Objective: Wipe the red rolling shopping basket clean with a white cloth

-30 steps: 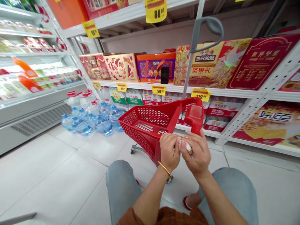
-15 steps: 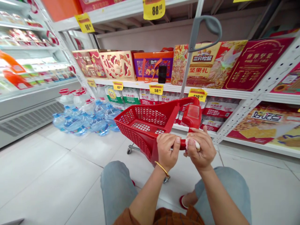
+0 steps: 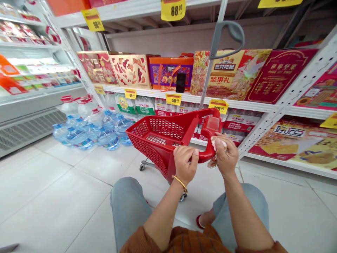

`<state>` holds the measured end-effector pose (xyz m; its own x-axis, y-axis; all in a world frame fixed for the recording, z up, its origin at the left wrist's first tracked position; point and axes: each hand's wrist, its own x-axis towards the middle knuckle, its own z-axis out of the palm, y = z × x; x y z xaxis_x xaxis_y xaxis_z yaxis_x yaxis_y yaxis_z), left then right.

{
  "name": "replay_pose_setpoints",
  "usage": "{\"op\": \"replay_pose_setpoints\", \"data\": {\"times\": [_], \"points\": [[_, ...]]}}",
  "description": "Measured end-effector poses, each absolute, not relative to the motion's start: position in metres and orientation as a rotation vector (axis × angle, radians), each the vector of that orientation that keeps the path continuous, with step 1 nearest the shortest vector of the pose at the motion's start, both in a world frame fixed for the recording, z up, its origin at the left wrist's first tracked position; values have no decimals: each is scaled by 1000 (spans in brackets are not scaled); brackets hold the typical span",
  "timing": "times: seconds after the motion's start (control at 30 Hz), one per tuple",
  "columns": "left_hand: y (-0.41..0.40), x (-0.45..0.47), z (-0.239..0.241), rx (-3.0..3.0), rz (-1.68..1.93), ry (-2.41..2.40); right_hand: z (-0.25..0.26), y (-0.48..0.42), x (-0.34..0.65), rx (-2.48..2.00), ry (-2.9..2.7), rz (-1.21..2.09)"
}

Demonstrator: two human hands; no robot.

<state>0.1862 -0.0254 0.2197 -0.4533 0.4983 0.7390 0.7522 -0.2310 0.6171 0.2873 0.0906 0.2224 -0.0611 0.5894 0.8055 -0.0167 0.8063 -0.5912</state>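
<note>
In front of my knees stands a red plastic shopping cart (image 3: 154,154) with a perforated basket and a red loop handle (image 3: 209,151). My left hand (image 3: 185,163), with a gold bangle at the wrist, is closed around the near left part of that handle. My right hand (image 3: 226,153) grips a crumpled white and pinkish cloth (image 3: 213,162) and presses it against the right side of the handle loop. From the cart rises a grey metal pole (image 3: 206,84) topped by a curved grey hook-shaped grip (image 3: 214,40).
Behind the cart is a white shelf (image 3: 147,92) with gift boxes (image 3: 130,71), yellow price tags and packed water bottles. A dark phone-like object (image 3: 180,83) is in front of the purple box. Large blue water bottles (image 3: 105,135) stand on the tiled floor (image 3: 47,189) beside a refrigerated case (image 3: 28,123).
My right hand has slid the cloth from the handle's near bar up to its right side. My left hand keeps its hold. The view has shifted slightly.
</note>
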Motion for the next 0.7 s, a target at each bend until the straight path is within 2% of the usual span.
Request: {"op": "replay_pose_setpoints", "data": {"times": [0.33, 0.7], "points": [[-26, 189, 217, -1456, -1732, -1814, 218, 33, 282, -445, -1583, 402], [-32, 186, 217, -1484, -1730, -1800, 209, 33, 281, -315, -1730, -16]]}}
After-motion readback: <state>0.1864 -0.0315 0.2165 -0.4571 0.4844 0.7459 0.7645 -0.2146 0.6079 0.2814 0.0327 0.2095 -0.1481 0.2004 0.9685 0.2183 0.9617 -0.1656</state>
